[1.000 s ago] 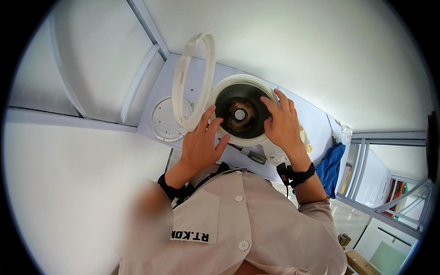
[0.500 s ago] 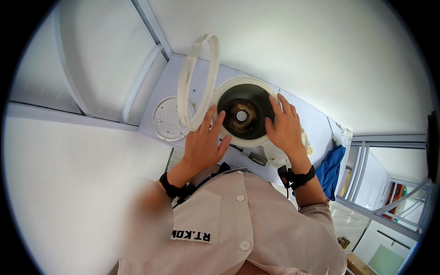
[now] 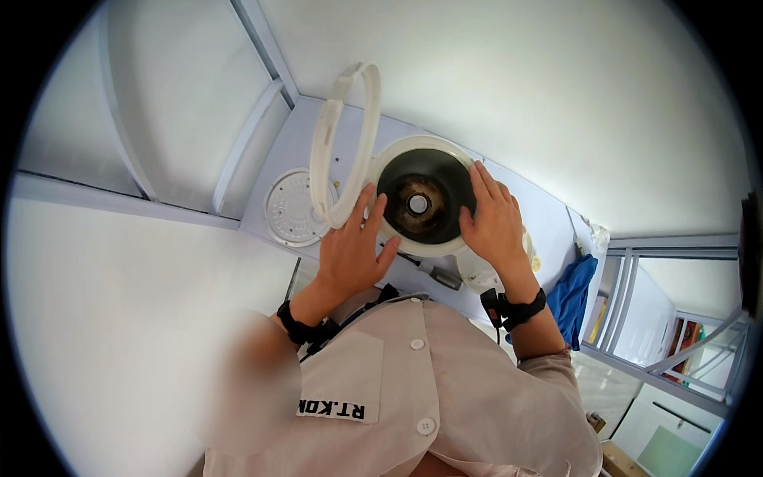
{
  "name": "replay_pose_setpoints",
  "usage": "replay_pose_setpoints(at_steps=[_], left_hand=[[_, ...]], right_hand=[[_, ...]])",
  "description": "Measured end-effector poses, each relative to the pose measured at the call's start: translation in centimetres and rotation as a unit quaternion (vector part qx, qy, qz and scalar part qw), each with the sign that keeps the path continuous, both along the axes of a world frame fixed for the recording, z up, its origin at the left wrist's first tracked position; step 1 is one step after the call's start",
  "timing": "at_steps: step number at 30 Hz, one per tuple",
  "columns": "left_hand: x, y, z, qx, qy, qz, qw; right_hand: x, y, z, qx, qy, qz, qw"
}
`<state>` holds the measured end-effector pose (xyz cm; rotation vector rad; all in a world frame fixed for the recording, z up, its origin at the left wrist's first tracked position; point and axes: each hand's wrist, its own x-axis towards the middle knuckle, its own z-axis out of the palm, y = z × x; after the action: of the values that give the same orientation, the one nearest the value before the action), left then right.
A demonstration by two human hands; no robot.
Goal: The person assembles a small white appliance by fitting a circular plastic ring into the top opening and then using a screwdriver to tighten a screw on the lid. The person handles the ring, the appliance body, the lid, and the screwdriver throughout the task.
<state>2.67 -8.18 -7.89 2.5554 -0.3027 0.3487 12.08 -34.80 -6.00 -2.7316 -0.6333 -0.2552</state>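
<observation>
A round rice cooker body [image 3: 439,246] with a cream rim stands on the table in front of me. Its dark inner wall shows, with brown stains around a pale round centre [image 3: 418,204]. My left hand [image 3: 350,248] lies against the near left of the rim, fingers stretched and spread. On the right side, my right hand [image 3: 494,216] rests on the rim with long fingers and the thumb reaching over the opening. A cream lid ring [image 3: 370,119] stands raised at the cooker's left, beside my left fingertips. Behind it lies a round perforated metal plate [image 3: 290,208].
A grey-handled screwdriver [image 3: 441,275] lies between my wrists, near the table's front edge. A whitish part [image 3: 477,274] sits partly under my right hand. Blue cloth [image 3: 574,290] hangs at the table's right end. White panels [image 3: 509,71] rise behind the table [image 3: 298,123].
My right hand's fingers have drawn slightly closer together on the rim. The left hand stays almost in place, and the cooker looks nearly unmoved.
</observation>
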Motion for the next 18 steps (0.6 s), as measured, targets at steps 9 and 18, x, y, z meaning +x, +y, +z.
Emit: replay_pose_setpoints(at_steps=[9,18], left_hand=[[0.2,0.0,0.4,-0.001,-0.003,-0.011,1.0],[0.5,-0.2,2.1,0.001,0.092,-0.021,0.996]], right_hand=[[0.2,0.5,0.3,-0.022,0.005,-0.014,1.0],[0.6,1.5,1.2,-0.041,-0.008,-0.012,0.999]])
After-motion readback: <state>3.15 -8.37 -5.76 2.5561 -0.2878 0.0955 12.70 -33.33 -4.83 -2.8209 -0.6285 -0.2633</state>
